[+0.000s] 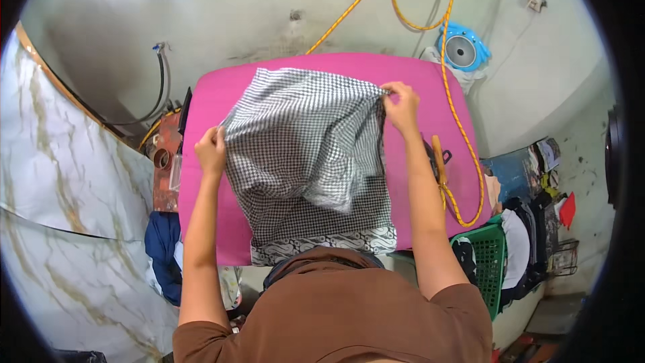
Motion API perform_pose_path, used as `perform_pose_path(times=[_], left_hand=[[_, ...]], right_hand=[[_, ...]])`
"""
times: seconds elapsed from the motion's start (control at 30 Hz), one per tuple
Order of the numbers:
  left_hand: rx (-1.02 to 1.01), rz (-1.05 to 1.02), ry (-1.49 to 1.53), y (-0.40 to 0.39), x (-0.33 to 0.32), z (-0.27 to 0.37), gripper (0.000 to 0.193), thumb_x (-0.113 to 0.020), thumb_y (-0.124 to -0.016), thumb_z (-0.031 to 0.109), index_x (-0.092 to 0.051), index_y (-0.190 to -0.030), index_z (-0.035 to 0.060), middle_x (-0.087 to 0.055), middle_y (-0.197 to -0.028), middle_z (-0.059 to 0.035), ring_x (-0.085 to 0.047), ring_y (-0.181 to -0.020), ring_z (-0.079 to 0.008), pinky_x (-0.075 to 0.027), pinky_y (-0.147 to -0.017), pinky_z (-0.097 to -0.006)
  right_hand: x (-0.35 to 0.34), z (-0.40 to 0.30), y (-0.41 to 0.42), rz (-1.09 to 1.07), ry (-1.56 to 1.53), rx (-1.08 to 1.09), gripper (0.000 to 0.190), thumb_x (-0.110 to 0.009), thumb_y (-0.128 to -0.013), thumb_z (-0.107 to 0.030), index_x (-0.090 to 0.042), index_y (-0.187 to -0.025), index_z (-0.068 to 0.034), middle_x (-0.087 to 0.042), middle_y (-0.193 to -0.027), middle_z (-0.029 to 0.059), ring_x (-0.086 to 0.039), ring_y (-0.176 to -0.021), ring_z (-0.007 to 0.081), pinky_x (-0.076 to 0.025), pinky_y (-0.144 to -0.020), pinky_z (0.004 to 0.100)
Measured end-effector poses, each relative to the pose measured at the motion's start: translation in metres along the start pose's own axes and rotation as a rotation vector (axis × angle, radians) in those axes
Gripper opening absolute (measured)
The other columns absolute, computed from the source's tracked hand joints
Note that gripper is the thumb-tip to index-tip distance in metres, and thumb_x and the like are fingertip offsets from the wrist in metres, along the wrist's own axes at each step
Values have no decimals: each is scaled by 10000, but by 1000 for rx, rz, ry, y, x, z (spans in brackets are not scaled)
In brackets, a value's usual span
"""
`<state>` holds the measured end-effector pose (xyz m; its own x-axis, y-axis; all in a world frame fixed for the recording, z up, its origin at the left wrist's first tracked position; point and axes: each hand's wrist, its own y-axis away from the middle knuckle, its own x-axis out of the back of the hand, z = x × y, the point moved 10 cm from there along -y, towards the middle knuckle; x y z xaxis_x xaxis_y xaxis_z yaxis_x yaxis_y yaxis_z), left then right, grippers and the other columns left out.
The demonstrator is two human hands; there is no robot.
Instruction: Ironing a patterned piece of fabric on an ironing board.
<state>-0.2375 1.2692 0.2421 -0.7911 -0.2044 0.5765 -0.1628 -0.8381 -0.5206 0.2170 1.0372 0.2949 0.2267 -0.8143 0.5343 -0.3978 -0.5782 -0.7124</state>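
Observation:
A black-and-white checked cloth garment (287,146) is spread and partly lifted over a pink padded board (327,60). My left hand (210,152) pinches its left edge. At the upper right, my right hand (401,106) grips a gathered corner between thumb and fingers. Loose folds hang between the hands, and one lower fold is blurred. A band with a swirling black-and-white pattern (327,241) runs along the garment's near edge, close to my body. To the right of my right forearm lies an iron with a wooden handle (438,159), partly hidden by that arm, with a yellow cord (461,131) attached.
A blue round fan (461,52) stands beyond the back right corner. At right are a green plastic basket (491,262) and piled clothes (526,232). Dark blue cloth (164,257) hangs at left, below a reddish surface (166,181) bearing a brown tape roll (162,159).

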Motion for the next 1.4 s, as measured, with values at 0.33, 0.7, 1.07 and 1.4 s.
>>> perform_pose_path(times=[0.33, 0.7, 1.07, 1.4], left_hand=[[-550, -235, -27, 238, 40, 39, 58, -638, -882, 48, -620, -937, 53, -685, -1022, -109, -667, -973, -277, -478, -935, -466], [-457, -375, -38, 252, -6, 50, 165, -697, -847, 105, -643, -1000, 73, -656, -1038, -79, -630, -961, -263, -423, -908, -430], [-411, -500, -271, 206, -138, 70, 681, -672, -901, 421, -462, -1430, 48, -470, -1463, -147, -410, -1384, -290, -259, -1134, -523], [-213, -148, -67, 129, -90, 51, 84, -640, -915, 167, -689, -940, 104, -709, -866, -57, -616, -699, -242, -369, -758, -361]], right_hand=[[19, 49, 229, -411, 134, -301, 121, -655, -749, -33, -671, -837, -115, -678, -997, 24, -579, -1064, 268, -396, -926, 437], [30, 80, 270, -190, -83, -544, 183, -600, -866, -62, -683, -1025, -25, -687, -1022, 157, -643, -985, 337, -496, -877, 413], [-16, 56, 261, -432, -93, -603, 494, -782, -770, -220, -653, -1236, -121, -710, -943, 94, -670, -827, 245, -500, -768, 384], [95, 48, 212, -96, -164, -486, 156, -721, -786, -34, -758, -938, -38, -719, -847, 94, -627, -764, 202, -478, -689, 305]])
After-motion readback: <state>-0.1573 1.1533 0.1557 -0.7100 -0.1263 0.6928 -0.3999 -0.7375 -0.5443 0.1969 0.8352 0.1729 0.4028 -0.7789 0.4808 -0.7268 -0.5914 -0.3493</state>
